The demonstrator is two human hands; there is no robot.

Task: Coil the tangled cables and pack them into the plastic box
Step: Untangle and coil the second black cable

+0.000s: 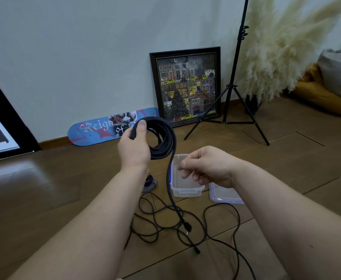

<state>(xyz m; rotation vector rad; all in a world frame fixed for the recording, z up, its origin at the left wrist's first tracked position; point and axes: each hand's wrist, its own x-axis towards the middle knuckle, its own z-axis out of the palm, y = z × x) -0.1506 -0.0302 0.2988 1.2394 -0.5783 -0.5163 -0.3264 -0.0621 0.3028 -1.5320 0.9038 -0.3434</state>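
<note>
My left hand [134, 144] grips a coil of thick black cable [162, 136], held up above the floor. The coil's loose tail [170, 188] hangs down to a plug end [187, 229] near the floor. My right hand [206, 168] hovers over the clear plastic box [185, 190], fingers loosely curled and blurred, holding nothing. The box stands open on the wooden floor. Its lid [224, 196] lies beside it on the right. Thin black cables [165, 227] sprawl tangled on the floor in front of the box. A small wound cable bundle [150, 183] lies left of the box.
A skateboard deck [97, 129] and a framed picture [186, 85] lean against the wall. A black tripod stand [232, 93] stands to the right, with pampas grass [282, 47] and cushions [327, 91] behind it. A dark-framed panel [2, 126] is at far left.
</note>
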